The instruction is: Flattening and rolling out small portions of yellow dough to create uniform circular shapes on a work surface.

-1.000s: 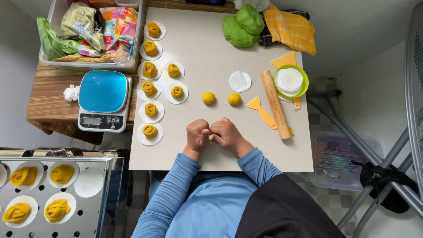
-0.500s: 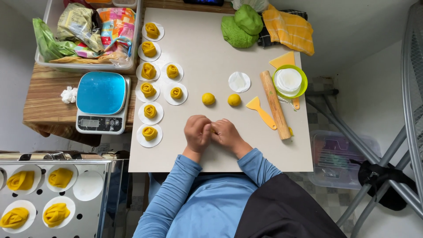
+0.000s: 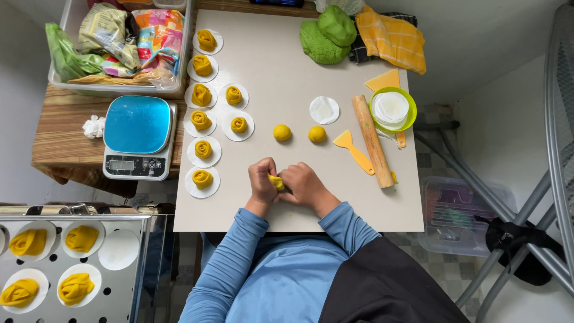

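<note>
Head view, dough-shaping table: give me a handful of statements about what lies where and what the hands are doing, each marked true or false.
1. Both hands meet on a piece of yellow dough. True: the left hand and right hand pinch it between them.
2. Two yellow dough balls lie loose on the board. True.
3. The rolling pin lies on the scale. False: it lies on the board, right of the yellow scraper; the blue-topped scale carries nothing.
4. The green dough sits at the near edge by the person. False: it is at the far edge, beside the yellow cloth.
5. Shaped yellow rolls rest on white paper rounds. True.
</note>
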